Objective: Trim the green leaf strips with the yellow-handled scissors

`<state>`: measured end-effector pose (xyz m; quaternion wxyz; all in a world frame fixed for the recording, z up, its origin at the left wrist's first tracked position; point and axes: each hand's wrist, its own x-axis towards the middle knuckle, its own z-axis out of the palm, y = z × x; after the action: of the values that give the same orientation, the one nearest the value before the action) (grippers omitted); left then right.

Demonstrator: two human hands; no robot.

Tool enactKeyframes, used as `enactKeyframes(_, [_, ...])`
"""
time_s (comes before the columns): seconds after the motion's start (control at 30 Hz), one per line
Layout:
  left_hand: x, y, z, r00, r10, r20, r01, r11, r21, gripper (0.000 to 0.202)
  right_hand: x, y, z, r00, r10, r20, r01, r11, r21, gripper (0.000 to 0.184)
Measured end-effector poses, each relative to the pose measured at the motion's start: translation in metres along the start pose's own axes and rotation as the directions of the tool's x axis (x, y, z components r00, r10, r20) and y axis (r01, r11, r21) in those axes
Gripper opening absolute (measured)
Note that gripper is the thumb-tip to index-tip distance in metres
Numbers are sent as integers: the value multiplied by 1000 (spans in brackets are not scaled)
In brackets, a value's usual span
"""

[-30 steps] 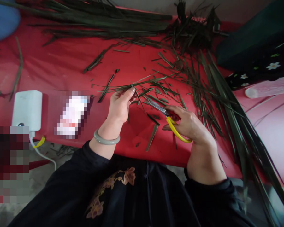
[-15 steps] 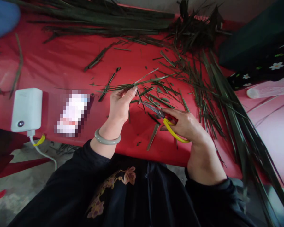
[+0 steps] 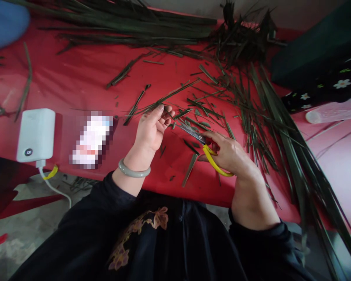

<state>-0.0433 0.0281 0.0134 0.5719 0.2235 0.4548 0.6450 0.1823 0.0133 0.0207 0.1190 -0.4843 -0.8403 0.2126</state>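
The left hand (image 3: pixel 150 130) sits near the middle of the red tabletop (image 3: pixel 76 78), thumb and fingers pinched together on a thin green leaf strip (image 3: pixel 178 92) that runs out from the fingertips toward 1 o'clock. A pale bangle (image 3: pixel 133 171) rings that wrist, just inside the tabletop's near edge. At 3 o'clock from it, the right hand (image 3: pixel 228 156) is clamped on the yellow-handled scissors (image 3: pixel 204 143), fingers through the loops. The blades point toward 10 o'clock, their tip just beside the left fingers; whether the blades are parted I cannot tell.

Between the two hands lies a narrow patch of bare cloth with a few cut offcuts (image 3: pixel 190 169), close to the near edge. From 12 to 4 o'clock the room is crowded: a dense litter of short strips (image 3: pixel 210 113), then a sheaf of long leaves (image 3: pixel 295 148) running diagonally off the near right corner. A further pile of leaves (image 3: pixel 119 23) lines the far edge.

The clearest stretch is toward 10 and 11 o'clock. At 9 o'clock a blurred-out flat object (image 3: pixel 90 140) lies near the left hand, and beyond it a white charger (image 3: pixel 36 134) rests at the near edge, its cable (image 3: pixel 54 187) hanging off.
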Motion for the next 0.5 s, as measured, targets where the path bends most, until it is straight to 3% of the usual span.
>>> enactKeyframes(0.23, [-3, -4, 1, 997, -68, 24, 66, 996, 60, 20, 1, -2, 2, 1000, -8, -5, 8, 998, 58, 55])
enactKeyframes(0.5, [-8, -6, 7, 993, -121, -3, 120, 985, -126, 15, 2, -8, 10, 997, -15, -73, 19, 998, 65, 56])
